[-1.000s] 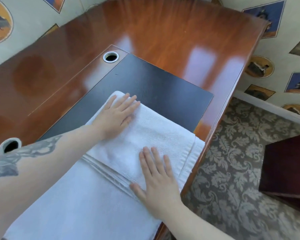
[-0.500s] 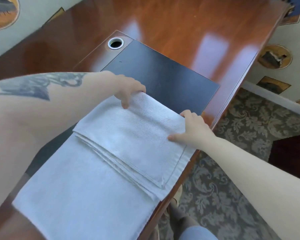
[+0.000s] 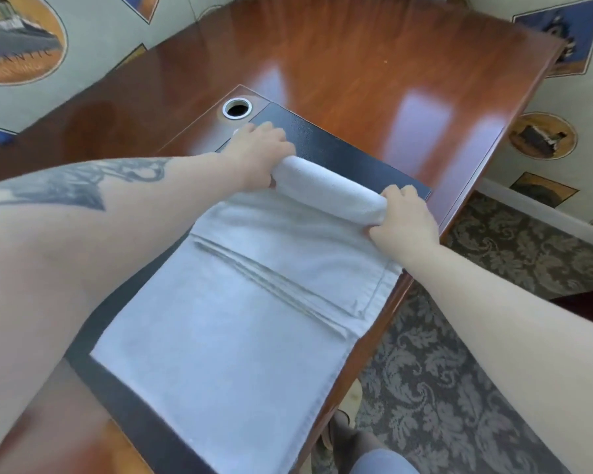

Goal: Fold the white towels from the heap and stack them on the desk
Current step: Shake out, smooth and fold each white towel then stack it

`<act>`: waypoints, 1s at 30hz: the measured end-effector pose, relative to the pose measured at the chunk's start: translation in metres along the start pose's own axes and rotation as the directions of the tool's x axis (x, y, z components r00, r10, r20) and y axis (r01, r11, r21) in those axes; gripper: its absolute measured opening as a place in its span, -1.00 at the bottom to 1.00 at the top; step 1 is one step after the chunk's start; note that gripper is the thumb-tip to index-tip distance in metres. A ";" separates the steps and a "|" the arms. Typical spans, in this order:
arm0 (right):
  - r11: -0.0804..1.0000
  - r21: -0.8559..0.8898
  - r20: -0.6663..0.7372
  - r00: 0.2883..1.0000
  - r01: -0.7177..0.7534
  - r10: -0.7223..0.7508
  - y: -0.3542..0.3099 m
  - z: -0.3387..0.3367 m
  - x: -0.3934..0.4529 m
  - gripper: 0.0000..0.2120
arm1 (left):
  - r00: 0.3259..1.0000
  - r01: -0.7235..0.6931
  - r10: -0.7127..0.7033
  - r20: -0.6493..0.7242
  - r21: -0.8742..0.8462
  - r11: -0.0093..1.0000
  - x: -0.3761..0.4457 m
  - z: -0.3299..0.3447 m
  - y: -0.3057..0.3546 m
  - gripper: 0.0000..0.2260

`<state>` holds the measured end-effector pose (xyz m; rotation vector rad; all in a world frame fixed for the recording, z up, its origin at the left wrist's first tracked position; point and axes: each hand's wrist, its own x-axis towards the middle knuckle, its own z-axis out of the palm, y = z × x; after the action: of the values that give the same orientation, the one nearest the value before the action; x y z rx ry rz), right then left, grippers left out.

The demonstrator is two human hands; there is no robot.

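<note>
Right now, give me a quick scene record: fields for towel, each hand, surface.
towel: white towel lies flat on the black desk pad, far edge rolled into a tube
left hand: left hand grips the roll's left end
right hand: right hand grips the roll's right end
surface: glossy wooden desk, round cable grommet beyond the left hand
stack: none in view

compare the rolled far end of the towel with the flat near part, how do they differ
The rolled end is curled into a tube and gripped by the left hand and right hand; the flat near part lies spread on the black desk pad, untouched. The roll looks brighter white, the flat part bluish. Both are the same white towel.
</note>
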<state>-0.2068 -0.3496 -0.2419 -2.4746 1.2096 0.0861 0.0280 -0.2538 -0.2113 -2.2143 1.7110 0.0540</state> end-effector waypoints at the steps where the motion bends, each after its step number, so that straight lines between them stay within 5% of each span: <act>1: 0.999 -0.029 0.004 1.000 0.018 -0.018 -0.002 -0.004 0.000 -0.64 | 1.000 0.008 -0.009 -0.027 -0.028 1.000 -0.003 0.000 0.001 -0.60; 9: 0.970 -0.122 -0.144 0.963 0.210 -0.227 -0.034 -0.027 -0.074 -0.67 | 0.988 -0.062 0.036 -0.148 -0.172 0.983 -0.076 -0.008 -0.031 -0.69; 14: 0.954 -0.150 -0.184 0.940 0.261 -0.286 -0.065 -0.010 -0.148 -0.63 | 0.939 -0.232 0.203 -0.277 -0.077 0.970 -0.150 0.006 -0.042 -0.54; 22: 0.938 -0.166 -0.218 0.916 0.305 -0.337 -0.094 0.024 -0.235 -0.63 | 0.894 -0.292 0.273 -0.357 -0.001 0.956 -0.228 0.024 -0.042 -0.63; 30: 0.881 -0.183 -0.145 0.874 0.437 -0.464 -0.114 0.080 -0.307 -0.52 | 0.820 -0.320 0.322 -0.473 0.088 0.943 -0.304 0.077 -0.034 -0.46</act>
<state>-0.3021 -0.0277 -0.2135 -2.8801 0.6722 -0.1956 -0.0096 0.0589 -0.2042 -2.0162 2.3332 -0.4620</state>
